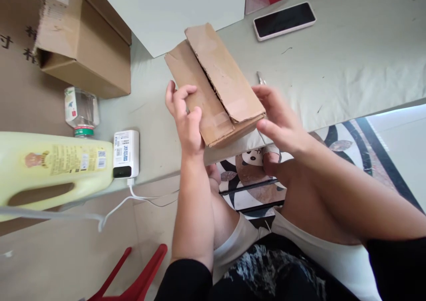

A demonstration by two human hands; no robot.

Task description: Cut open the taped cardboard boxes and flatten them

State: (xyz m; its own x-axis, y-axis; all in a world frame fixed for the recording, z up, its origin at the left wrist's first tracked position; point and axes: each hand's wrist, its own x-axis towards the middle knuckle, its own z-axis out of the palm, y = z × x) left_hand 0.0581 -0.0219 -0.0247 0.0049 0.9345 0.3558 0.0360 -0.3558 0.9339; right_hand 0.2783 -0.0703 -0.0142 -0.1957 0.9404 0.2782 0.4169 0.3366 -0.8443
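Note:
A small brown cardboard box [213,84] is held up over the front edge of the cloth-covered surface, tilted, its two top flaps lying nearly closed with a dark gap between them. On its left side my left hand [188,119] grips it, fingers curled at the near flap. My right hand [279,119] holds the right side, thumb at the near corner and fingers behind. What is inside the box is hidden. Just behind my right fingers lies a metal object, perhaps scissors or a key [261,78], mostly covered.
A phone [284,21] lies at the back right. Along the left are a larger open carton [96,52], a clear bottle [83,110], a yellow jug [56,168] and a power bank [125,154] with a white cable. A white panel [186,13] stands behind.

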